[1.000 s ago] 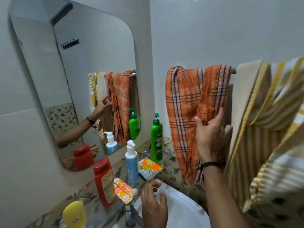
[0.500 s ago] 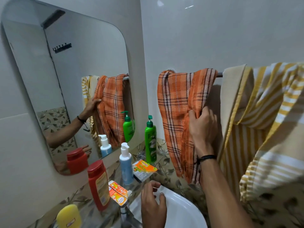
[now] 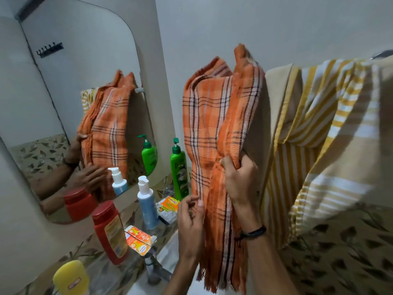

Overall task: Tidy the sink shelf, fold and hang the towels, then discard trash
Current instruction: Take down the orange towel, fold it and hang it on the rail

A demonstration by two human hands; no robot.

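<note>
Towels fill the right half of the view: an orange plaid towel [image 3: 212, 128] is held up against the white wall, its top bunched into a peak and its fringed lower end hanging in front of the person's forearms, and just to its right a yellow striped towel [image 3: 319, 145] is draped over a rail [image 3: 382, 54]. The right hand [image 3: 240, 179] has its fingers curled tight round a gathered fold about halfway down the orange plaid towel, with a dark band on its wrist. The left hand [image 3: 190, 220] is raised beside the towel's lower left edge, fingers loosely bent and thumb at the cloth; whether it actually pinches the edge cannot be told. On the leaf-patterned sink shelf [image 3: 89, 252] to the left stand a green pump bottle [image 3: 179, 173], a blue pump bottle [image 3: 146, 205], a red bottle [image 3: 110, 231] and a yellow bottle [image 3: 70, 277], with an orange packet [image 3: 169, 206] and orange sachets [image 3: 140, 239] lying between them. A mirror [image 3: 63, 92] above the shelf reflects the towels, both hands and the bottles.
</note>
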